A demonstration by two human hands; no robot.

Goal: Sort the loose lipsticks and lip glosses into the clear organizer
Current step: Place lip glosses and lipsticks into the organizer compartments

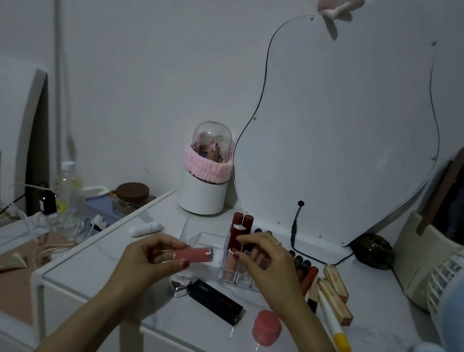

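Pink and lying level, a lip gloss tube [191,253] is pinched in the left hand [145,256], held just above the white worktop [382,336] and close beside the clear organizer [229,256]. The right hand [266,262] reaches over the organizer's front compartments, fingers curled down around a slim pale tube [230,264] standing in one of them — whether it truly grips that tube I cannot tell. Two dark red lipsticks [238,229] stand upright at the organizer's back. Loose on the worktop lie a black lipstick case [216,300], a round pink pot [267,328], and to the right a cluster of gold-and-red tubes [334,290] with a white, yellow-capped stick [333,324].
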